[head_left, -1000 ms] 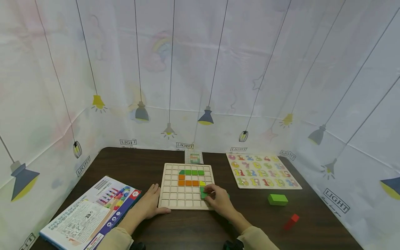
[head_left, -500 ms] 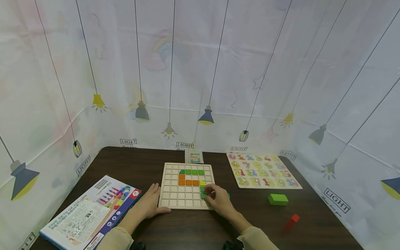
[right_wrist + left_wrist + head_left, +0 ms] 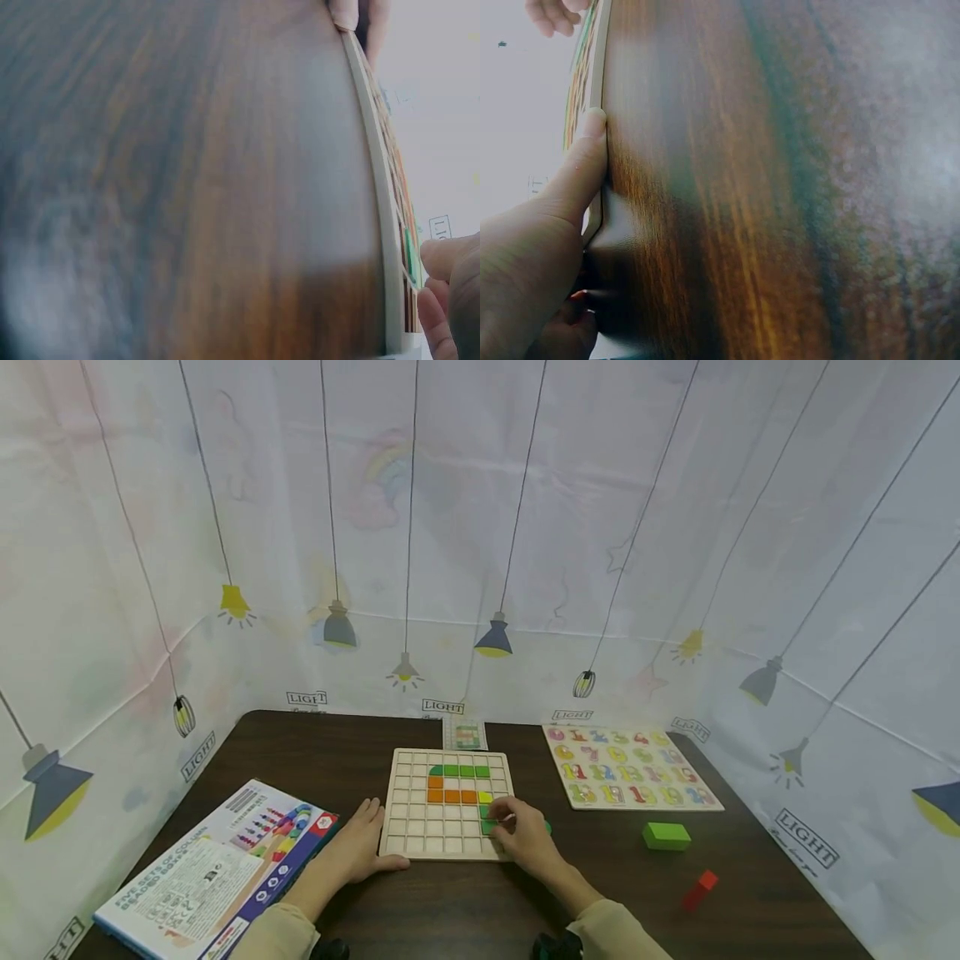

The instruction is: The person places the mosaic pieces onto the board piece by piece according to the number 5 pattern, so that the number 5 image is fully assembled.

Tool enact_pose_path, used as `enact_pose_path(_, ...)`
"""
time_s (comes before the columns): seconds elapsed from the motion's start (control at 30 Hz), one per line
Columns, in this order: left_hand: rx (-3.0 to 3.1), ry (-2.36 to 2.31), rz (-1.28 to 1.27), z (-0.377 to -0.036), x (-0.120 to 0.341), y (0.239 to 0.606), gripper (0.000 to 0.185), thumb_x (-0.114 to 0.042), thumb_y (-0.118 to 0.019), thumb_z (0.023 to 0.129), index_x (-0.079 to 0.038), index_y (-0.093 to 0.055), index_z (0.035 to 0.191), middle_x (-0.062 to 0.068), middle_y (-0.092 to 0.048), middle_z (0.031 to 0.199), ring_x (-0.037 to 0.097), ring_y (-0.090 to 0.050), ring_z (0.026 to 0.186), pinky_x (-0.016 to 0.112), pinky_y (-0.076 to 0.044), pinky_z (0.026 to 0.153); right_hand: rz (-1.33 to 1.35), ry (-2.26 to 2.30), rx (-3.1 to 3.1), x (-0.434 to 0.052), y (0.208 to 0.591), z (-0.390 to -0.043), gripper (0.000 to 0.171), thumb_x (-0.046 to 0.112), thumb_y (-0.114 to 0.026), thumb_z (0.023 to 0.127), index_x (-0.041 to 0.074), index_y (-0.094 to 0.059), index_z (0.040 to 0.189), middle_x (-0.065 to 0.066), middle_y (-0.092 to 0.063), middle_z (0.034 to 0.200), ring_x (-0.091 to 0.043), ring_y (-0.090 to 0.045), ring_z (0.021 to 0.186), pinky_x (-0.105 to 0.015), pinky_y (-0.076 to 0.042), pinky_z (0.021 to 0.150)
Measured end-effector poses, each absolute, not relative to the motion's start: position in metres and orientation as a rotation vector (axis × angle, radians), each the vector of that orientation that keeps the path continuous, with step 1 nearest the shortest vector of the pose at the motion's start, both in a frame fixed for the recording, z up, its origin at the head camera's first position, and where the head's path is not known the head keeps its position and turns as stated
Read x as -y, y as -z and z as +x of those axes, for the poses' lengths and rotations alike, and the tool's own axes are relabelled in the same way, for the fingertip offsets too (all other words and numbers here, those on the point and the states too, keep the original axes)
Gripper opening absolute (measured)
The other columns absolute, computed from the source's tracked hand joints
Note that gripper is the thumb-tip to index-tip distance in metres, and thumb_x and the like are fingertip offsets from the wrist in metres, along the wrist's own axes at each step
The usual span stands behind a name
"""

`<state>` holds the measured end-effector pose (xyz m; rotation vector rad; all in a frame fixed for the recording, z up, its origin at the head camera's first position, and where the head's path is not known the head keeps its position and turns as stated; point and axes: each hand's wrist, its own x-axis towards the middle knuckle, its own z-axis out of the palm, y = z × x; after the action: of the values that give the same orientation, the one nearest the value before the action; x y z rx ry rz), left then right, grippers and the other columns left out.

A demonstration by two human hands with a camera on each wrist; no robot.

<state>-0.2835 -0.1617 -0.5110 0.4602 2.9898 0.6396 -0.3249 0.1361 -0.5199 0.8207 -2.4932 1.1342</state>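
A wooden grid board [image 3: 420,847] lies flat on the table. Its cells hold a row of green pieces [image 3: 467,772], orange pieces [image 3: 452,797] and one yellow piece [image 3: 486,797]. My left hand [image 3: 362,843] rests at the board's near left corner, fingers along the left side, thumb on the front edge. At the board's right side, my right hand [image 3: 527,839] has curled fingers and pinches a green block [image 3: 488,827] seated in the grid; the fingers partly hide it. In the right wrist view, the thumb touches a green piece [image 3: 409,253].
A pattern card [image 3: 465,735] lies behind the board. To the right are a number board [image 3: 633,768], a light green block [image 3: 666,837] and a red block [image 3: 701,890]. Another green piece [image 3: 548,827] shows behind my right hand. A box [image 3: 217,868] lies left.
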Motion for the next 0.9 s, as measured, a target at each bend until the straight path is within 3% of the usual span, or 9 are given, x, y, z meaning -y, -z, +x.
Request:
enact_pose_path(0.13, -2.987, -0.645, 0.46, -0.285, 0.162, 0.511, 0.1, -0.057, -0.069, 0.077, 0.012, -0.034, 0.139, 0.032, -0.027, 0.146, 0.043, -0.02, 0.137, 0.051, -0.026, 0.107, 0.786, -1.179, 2.488, -0.142, 0.515, -0.324, 0.025, -0.005, -0.069, 0.081, 0.0, -0.062, 0.104, -0.01, -0.066, 0.092, -0.02, -0.063, 0.081, -0.031, -0.054, 0.068)
enact_pose_path(0.4, -2.996, -0.631, 0.464, -0.282, 0.163, 0.51, 0.1, -0.056, -0.069, 0.078, 0.014, -0.034, 0.138, 0.033, -0.027, 0.145, 0.044, -0.02, 0.137, 0.051, -0.025, 0.107, 0.69, -1.175, 2.525, -0.162, 0.514, -0.319, 0.025, -0.002, -0.069, 0.083, 0.002, -0.063, 0.106, -0.008, -0.066, 0.092, -0.015, -0.063, 0.079, -0.025, -0.052, 0.065)
enact_pose_path(0.67, -2.989, -0.621, 0.465, -0.284, 0.162, 0.513, 0.1, -0.057, -0.068, 0.078, 0.014, -0.033, 0.139, 0.033, -0.026, 0.145, 0.044, -0.019, 0.137, 0.051, -0.025, 0.108, 0.671, -1.17, 2.522, -0.182, 0.509, -0.313, 0.023, -0.004, -0.07, 0.081, 0.003, -0.064, 0.103, -0.005, -0.066, 0.091, -0.014, -0.063, 0.082, -0.034, -0.053, 0.071)
enact_pose_path(0.9, -2.983, -0.644, 0.454, -0.285, 0.161, 0.512, 0.101, -0.059, -0.069, 0.076, 0.011, -0.034, 0.14, 0.032, -0.026, 0.145, 0.044, -0.019, 0.137, 0.052, -0.026, 0.107, 0.683, -1.143, 2.498, -0.199, 0.508, -0.304, 0.024, -0.005, -0.072, 0.079, 0.005, -0.065, 0.099, -0.001, -0.067, 0.089, -0.012, -0.064, 0.078, -0.026, -0.053, 0.066)
